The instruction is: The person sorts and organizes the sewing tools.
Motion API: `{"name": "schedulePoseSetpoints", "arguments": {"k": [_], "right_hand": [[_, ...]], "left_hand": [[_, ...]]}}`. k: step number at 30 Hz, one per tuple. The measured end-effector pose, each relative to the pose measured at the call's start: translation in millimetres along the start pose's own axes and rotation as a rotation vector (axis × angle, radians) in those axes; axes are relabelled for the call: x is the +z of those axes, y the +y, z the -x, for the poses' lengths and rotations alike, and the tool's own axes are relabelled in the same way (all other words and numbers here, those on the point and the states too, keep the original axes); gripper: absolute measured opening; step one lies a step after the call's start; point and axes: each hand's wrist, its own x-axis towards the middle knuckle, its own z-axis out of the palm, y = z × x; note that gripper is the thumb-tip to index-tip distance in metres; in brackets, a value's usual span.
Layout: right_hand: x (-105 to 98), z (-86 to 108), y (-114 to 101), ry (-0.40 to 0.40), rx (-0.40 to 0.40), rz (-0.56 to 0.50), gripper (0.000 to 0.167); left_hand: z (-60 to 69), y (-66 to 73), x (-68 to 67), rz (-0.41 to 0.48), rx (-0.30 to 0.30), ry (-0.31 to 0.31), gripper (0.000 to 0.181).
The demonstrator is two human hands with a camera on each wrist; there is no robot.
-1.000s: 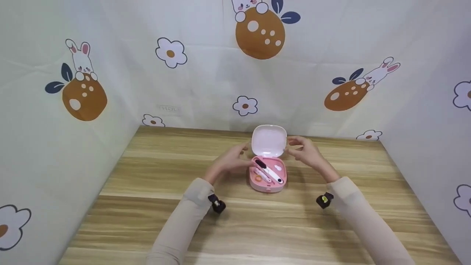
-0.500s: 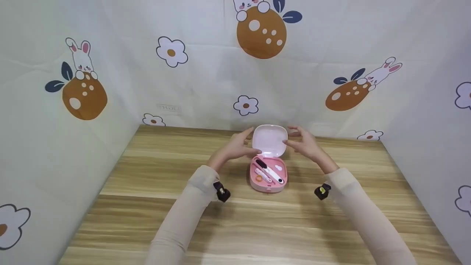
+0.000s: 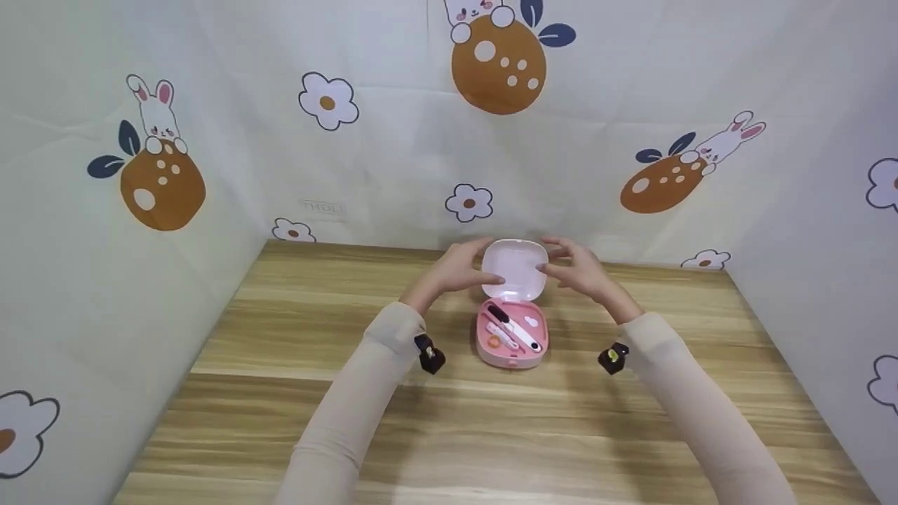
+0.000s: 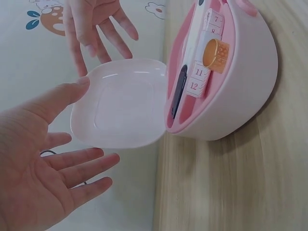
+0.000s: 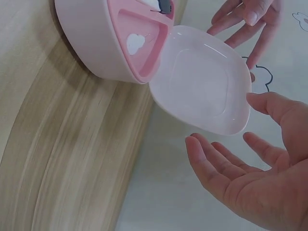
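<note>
A small pink sewing box (image 3: 511,362) stands with its pale lid (image 3: 514,270) raised at the back. My left hand (image 3: 454,269) is at the lid's left side, thumb by the rim and fingers extended behind it. On the right side, my right hand (image 3: 581,272) has its thumb at the edge and loosely spread fingers behind. Neither hand wraps round the lid; whether the thumbs touch it is hard to tell. Inside lie a black-and-white tool (image 3: 515,328), a numbered measuring tape (image 4: 197,79), an orange thimble (image 4: 218,55) and a white cloud-shaped piece (image 5: 135,43).
The box rests on a wood-grain table (image 3: 491,428). A printed cloth (image 3: 393,154) with rabbits and flowers hangs close behind the lid and along both sides.
My left hand has moved up and back from the box's left side to beside the lid. The right hand shifted slightly, its thumb coming in front of the lid's edge. The box stays put.
</note>
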Motion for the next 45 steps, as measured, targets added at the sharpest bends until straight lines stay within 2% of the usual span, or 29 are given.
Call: {"name": "schedulePoseSetpoints", "arguments": {"k": [4, 15, 23, 32, 36, 45], "right_hand": [[0, 0.2, -1, -0.006, -0.008, 0.003, 0.057], [5, 4.9, -2, -0.01, -0.026, -0.03, 0.055], [10, 16.0, 2, 0.046, -0.065, -0.021, 0.052], [20, 26.4, 4, 0.106, -0.125, -0.073, 0.048], [24, 30.1, 5, 0.133, -0.154, -0.083, 0.051], [29, 39.0, 4, 0.184, -0.169, -0.132, 0.048]], "left_hand": [[-1.0, 1.3, -0.1, -0.008, 0.018, 0.007, 0.08], [5.9, 3.0, 5.0, 0.011, 0.01, 0.025, 0.08], [15.8, 6.8, 12.1, 0.087, -0.006, 0.049, 0.08], [24.3, 5.9, 23.7, 0.153, 0.039, 0.144, 0.072], [26.6, 6.7, 27.1, 0.185, 0.032, 0.159, 0.074], [31.9, 10.1, 29.6, 0.16, 0.031, 0.199, 0.067]]}}
